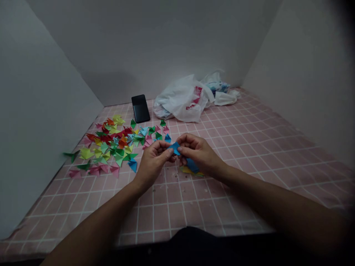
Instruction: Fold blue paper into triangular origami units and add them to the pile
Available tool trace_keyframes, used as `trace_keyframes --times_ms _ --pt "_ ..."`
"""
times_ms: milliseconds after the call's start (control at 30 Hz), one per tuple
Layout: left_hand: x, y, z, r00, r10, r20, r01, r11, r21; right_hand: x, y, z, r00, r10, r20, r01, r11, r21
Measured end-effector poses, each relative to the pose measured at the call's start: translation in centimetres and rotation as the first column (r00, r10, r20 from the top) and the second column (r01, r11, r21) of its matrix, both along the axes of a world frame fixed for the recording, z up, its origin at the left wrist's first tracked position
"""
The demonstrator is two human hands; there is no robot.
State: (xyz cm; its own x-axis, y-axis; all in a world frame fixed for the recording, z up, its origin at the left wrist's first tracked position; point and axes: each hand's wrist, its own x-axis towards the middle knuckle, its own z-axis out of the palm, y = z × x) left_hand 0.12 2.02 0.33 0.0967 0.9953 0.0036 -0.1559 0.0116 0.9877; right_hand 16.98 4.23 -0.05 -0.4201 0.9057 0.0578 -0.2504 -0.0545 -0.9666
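Note:
Between my two hands is a small piece of blue folded paper [175, 148], lifted above the table. My left hand [157, 158] pinches its left side between thumb and fingers. On the other side, my right hand [197, 150] grips the paper's right edge, thumb in front. Below my right hand lie sheets of blue paper [192, 165] and yellow paper [186, 170], partly covered by the hand. Left of my hands spreads a heap of folded paper pieces [112, 138] in red, green, yellow, pink and blue. A blue folded piece [132, 164] lies nearest my left wrist.
A pink and white checked cloth [177, 214] covers the table. At the back, a black phone [141, 108] rests near the wall, beside a crumpled white plastic bag [180, 98]. Another bag [222, 90] sits behind it to the right. Pale walls enclose the left, back and right.

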Motion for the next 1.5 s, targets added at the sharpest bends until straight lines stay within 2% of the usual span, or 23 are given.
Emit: trace_keyframes --times_ms 267,600,867,1500 --pt "0.1 -0.2 0.0 0.999 0.034 0.022 -0.034 0.999 0.004 0.1 -0.2 0.4 1.0 0.016 -0.022 -0.015 0.999 0.031" --pt "0.0 -0.4 -0.1 0.997 0.035 0.07 -0.037 0.999 0.02 0.0 -0.3 -0.2 0.997 0.029 -0.077 -0.026 0.999 0.04" --pt "0.0 -0.7 0.6 0.995 0.067 -0.077 -0.058 0.991 0.119 0.0 -0.4 0.3 0.996 0.021 -0.083 -0.018 0.999 0.041" --pt "0.3 -1.0 1.2 0.968 0.108 -0.225 -0.066 0.981 0.184 0.1 -0.4 0.4 0.997 0.029 -0.065 -0.028 0.999 0.028"
